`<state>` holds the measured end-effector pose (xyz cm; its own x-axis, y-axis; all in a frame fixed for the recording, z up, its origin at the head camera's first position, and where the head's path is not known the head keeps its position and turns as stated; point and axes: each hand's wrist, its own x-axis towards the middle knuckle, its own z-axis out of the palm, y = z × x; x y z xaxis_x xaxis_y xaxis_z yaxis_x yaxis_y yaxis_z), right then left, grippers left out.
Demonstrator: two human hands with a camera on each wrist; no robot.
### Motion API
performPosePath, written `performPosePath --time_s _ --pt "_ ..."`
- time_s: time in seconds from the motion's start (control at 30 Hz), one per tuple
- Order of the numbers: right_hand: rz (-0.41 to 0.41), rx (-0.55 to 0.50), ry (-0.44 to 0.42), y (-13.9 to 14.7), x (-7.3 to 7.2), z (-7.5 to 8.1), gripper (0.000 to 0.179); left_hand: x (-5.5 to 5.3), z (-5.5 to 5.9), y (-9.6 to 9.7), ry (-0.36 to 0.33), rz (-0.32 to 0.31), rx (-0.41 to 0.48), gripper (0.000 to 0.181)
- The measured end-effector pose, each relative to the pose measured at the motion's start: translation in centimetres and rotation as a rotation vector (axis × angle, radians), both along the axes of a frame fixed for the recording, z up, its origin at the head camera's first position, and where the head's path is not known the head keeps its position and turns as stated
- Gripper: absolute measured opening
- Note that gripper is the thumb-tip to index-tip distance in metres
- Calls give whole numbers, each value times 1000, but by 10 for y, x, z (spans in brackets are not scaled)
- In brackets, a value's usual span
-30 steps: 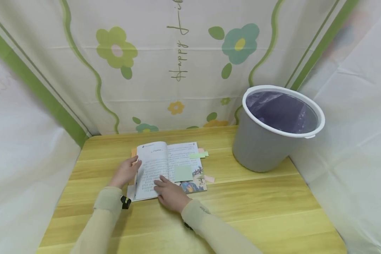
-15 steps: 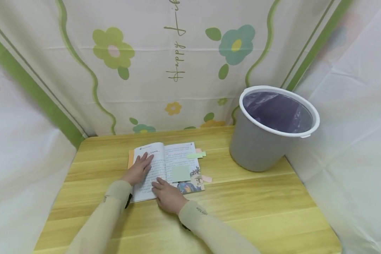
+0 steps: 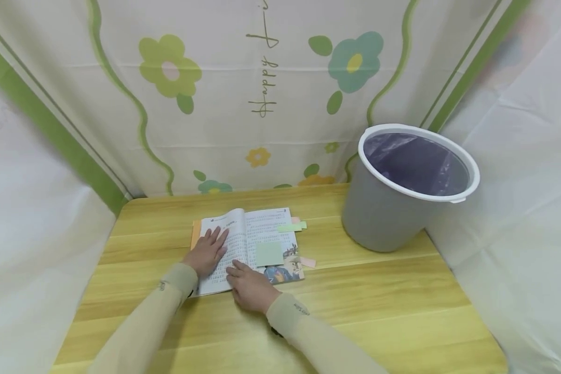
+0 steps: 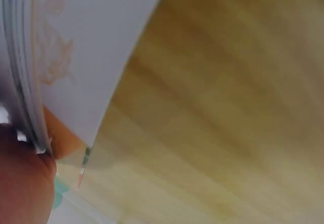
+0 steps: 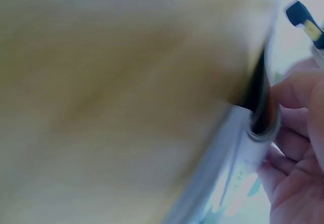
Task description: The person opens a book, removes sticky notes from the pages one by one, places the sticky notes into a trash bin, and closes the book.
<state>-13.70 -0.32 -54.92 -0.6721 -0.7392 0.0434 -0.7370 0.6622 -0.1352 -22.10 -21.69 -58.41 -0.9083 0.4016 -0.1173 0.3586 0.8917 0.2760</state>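
Where the table (image 3: pixel 121 270) stretches left of the book (image 3: pixel 226 223), an orange strip (image 3: pixel 196 231) juts from under the left page (image 3: pixel 236 241). On that page lies the left hand (image 3: pixel 206 255), fingers straight and spread, gripping nothing, pointing far and right toward the spine (image 3: pixel 246 236). Since the spine runs near to far, one relation seems to count most: both hands sit on its left side. Nearer to it is the right hand (image 3: pixel 252 289), at its near end, fingertips resting on the page and clamped on nothing that shows; by the right wrist view its thumb (image 5: pixel 294 88) meets the book's edge, though I cannot tell whether it reaches beneath. Right of the spine, a green note (image 3: pixel 269 254) lies on the right page (image 3: pixel 267 232), and tabs (image 3: pixel 292 227) overhang its outer edge. Wood shows between these and the bin (image 3: pixel 378 218), well apart at far right, leaving room for moving.
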Motion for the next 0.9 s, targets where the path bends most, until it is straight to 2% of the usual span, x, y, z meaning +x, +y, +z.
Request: performPosePath --time_s 0.2,0.33,0.5,0.67,0.8,0.9 --pt "-49 -125 -36 25 -9 19 31 -1 -15 -1 75 -3 -28 60" --pt "-119 -162 -3 50 -20 27 30 0 -16 -2 101 0 12 55" --pt "-193 -156 -16 77 -31 24 39 4 -2 1 52 3 41 51" --pt "-193 -157 -49 87 -34 11 37 8 16 17 -32 22 59 51" --pt "-213 -135 -85 88 -33 2 40 12 30 40 -43 -7 103 68" --pt "-228 -111 -97 86 -32 -2 45 15 31 54 -29 -28 99 81"
